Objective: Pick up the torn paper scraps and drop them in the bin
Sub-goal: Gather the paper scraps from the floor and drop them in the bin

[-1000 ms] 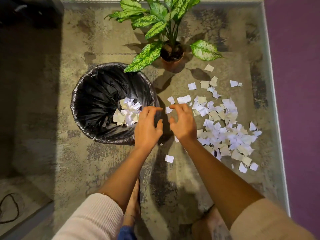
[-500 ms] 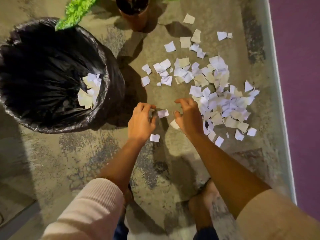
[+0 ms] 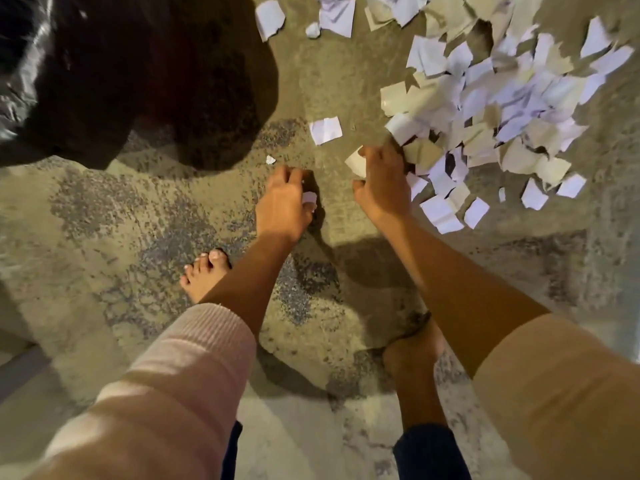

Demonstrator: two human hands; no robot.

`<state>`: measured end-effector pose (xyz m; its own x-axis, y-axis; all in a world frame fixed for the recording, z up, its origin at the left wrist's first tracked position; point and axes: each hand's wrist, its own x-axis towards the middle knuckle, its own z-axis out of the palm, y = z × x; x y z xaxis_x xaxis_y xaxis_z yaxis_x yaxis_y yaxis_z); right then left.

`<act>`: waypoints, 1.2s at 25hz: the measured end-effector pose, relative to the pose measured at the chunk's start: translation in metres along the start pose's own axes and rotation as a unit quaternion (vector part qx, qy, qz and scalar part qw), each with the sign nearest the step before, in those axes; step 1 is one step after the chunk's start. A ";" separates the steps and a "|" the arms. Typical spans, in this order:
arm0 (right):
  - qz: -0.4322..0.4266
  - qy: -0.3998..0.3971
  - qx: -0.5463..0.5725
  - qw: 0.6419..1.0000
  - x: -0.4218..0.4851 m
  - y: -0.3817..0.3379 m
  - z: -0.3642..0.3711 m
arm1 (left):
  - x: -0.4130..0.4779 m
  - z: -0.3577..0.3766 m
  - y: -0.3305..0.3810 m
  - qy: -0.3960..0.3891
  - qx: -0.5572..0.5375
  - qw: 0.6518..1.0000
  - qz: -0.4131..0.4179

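Two sleeves (image 3: 180,375) fill the near edge of the head view, and past them two bare feet (image 3: 204,275) stand on the mottled floor (image 3: 104,220). Further out, both hands are down at floor level. The left hand (image 3: 282,206) has its fingers curled and pinches a small white scrap (image 3: 309,197) against the thumb. The right hand (image 3: 382,183) pinches a beige scrap (image 3: 356,162) at its fingertips, at the near edge of the heap.

The heap of scraps (image 3: 485,109) starts touching the right hand and runs away toward one and two o'clock, so the right hand is much the nearer to it. A loose scrap (image 3: 325,130) lies alone at twelve o'clock, just beyond both hands and between them. The bin (image 3: 52,81) sits at ten o'clock from the hands, on the left hand's side, well apart from the heap. Only its black liner shows, not its opening, so the carry will likely go leftward and up.

Half a second ago the view was higher and took in the bin's mouth, with scraps already inside, and a plant pot. Both are out of frame now. The scrap that lay by the left wrist is gone from the floor, and the hands, then empty, each hold paper.
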<state>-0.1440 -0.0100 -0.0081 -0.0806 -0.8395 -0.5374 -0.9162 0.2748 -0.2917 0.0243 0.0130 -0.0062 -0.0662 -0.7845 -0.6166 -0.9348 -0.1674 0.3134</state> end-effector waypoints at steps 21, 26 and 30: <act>-0.147 0.040 -0.091 0.984 0.037 -0.031 -0.002 | 0.037 -0.023 -0.034 0.052 0.043 0.997 -0.035; -0.190 0.008 -0.144 0.971 0.053 -0.045 0.000 | 0.048 -0.025 -0.034 0.035 0.048 0.998 -0.030; -0.202 0.011 -0.145 0.969 0.053 -0.044 0.007 | 0.049 -0.024 -0.033 0.032 0.044 0.998 -0.008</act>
<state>-0.1054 -0.0627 -0.0294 0.3015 -0.8614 -0.4087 -0.9464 -0.2184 -0.2377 0.0606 -0.0347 -0.0296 -0.0312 -0.8188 -0.5733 -0.9630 -0.1290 0.2366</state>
